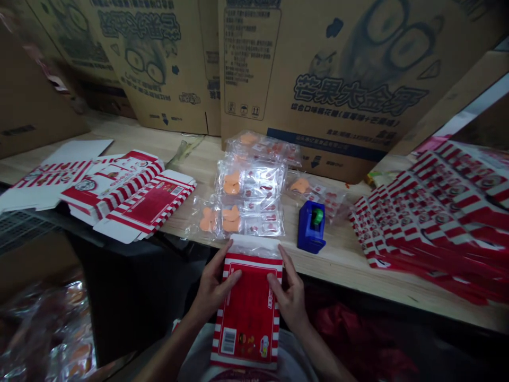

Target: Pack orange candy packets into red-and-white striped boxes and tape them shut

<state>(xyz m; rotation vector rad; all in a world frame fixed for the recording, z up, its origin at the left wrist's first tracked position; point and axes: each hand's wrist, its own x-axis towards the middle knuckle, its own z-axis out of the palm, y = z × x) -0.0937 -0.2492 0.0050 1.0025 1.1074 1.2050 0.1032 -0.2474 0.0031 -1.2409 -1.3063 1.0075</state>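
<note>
Pale wooden bench [338, 270] runs across my view. Left end: flat red-and-white striped cartons [147, 204], overlapping. Middle: clear plastic packets [250, 191] of orange pieces, reaching toward the front edge. Just right of them, a blue tape dispenser [310, 228]. Right end: a fanned row of striped cartons [437, 212]. Flattened cardboard boxes [338, 79] stand along the back edge.

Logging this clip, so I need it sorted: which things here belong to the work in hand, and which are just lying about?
In the work: left hand, right hand, striped red-and-white carton, clear packet at its top, matching packets of orange pieces, flat cartons.

Lying about: blue tape dispenser, printed cardboard boxes.
</note>
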